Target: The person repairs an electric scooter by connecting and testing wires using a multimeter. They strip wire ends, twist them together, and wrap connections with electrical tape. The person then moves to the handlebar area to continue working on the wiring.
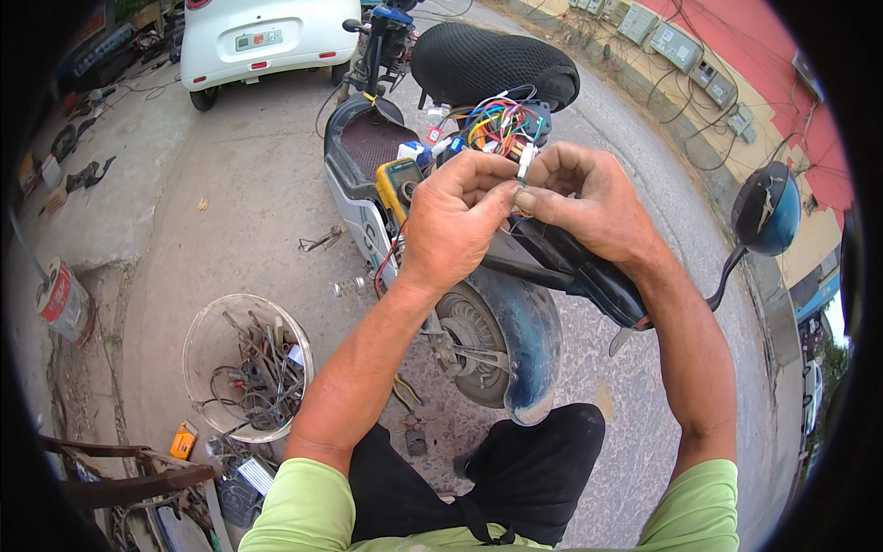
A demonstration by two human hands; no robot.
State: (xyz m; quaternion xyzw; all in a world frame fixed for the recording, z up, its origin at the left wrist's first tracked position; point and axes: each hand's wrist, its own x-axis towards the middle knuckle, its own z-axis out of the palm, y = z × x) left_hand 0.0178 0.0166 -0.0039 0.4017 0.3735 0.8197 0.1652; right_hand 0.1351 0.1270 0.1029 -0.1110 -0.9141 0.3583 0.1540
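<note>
My left hand (463, 213) and my right hand (589, 201) meet over the back of a scooter (532, 317), thumbs and fingers pinched together. Between them a white plug connector (526, 162) stands up, and the thin wires below it run into my fingertips, which partly hide them. Just beyond lies a tangled bundle of coloured wires (501, 118). A yellow multimeter (398, 180) rests on the scooter's body to the left of my left hand.
A white bucket (195, 354) of tools stands at lower left, near pliers (406, 394) on the ground. A white car (267, 74) is at the far left. The scooter's mirror (777, 212) juts out on the right. Beyond the footboard (372, 143) sits a black mesh-covered seat (487, 64).
</note>
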